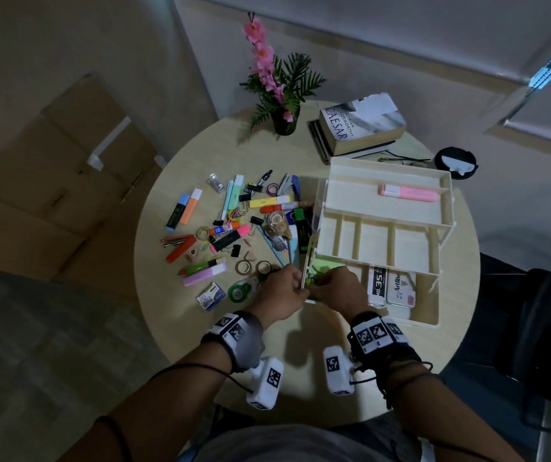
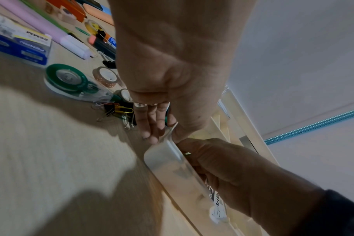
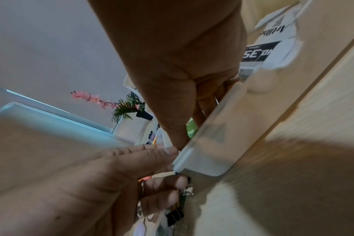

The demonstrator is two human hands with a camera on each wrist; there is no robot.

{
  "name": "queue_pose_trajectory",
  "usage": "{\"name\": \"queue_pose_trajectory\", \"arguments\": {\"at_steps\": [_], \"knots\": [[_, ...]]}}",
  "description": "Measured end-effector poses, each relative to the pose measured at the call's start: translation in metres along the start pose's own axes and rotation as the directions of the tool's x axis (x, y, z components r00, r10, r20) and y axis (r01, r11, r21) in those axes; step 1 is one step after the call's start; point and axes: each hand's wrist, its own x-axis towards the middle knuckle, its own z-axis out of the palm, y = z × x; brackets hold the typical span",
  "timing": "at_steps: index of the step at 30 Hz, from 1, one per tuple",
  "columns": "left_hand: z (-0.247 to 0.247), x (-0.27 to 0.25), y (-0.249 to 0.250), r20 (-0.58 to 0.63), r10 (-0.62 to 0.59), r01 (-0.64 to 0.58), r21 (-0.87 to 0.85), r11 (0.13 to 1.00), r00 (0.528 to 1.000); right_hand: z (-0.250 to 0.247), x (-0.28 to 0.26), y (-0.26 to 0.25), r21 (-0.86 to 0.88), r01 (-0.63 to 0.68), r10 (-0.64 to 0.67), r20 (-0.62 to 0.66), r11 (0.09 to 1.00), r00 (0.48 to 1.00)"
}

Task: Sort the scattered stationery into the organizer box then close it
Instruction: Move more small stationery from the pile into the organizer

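Round pale desk (image 1: 180, 331) carries the work. Nearest me, my left hand (image 1: 279, 296) has straight fingers pressed against the organizer box (image 1: 427, 320) at its near-left corner; my right hand (image 1: 336, 290) reaches inside onto green sticky notes (image 1: 326, 263), grasp unclear. I judge the thin plastic box light, slippery and flexible; hold its walls, not the trays. Beyond: two tiers raised, one pink highlighter (image 1: 409, 192) in the top one. Left: scattered stationery (image 1: 234, 225), two brown tape rolls (image 1: 252, 267), one blue staple box (image 1: 211, 295).

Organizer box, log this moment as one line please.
box: open, tiers out | left hand: on the box's left wall | right hand: inside bottom tier at green item | pile: unsorted
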Motion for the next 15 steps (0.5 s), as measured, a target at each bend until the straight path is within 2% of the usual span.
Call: {"name": "queue_pose_trajectory", "arguments": {"at_steps": [3,7,13,15], "knots": [[0.0,0.001,0.002,-0.005,0.006,-0.006,0.015,1.0,1.0,0.004,-0.001,0.0,-0.085,-0.003,0.002,-0.008,0.996,1.0],[0.001,0.0,0.005,-0.03,0.021,-0.019,0.049,0.999,0.999,-0.001,-0.008,-0.003,-0.076,-0.008,0.005,-0.039,0.997,0.999],[0.002,0.0,0.007,-0.029,0.009,-0.008,0.047,0.999,1.0,-0.009,-0.008,0.009,0.066,0.02,-0.017,-0.053,0.998,0.998],[0.002,-0.001,0.007,-0.034,0.007,-0.006,0.05,0.999,0.999,-0.014,-0.009,0.013,0.171,0.048,-0.039,-0.052,0.984,0.998]]}}
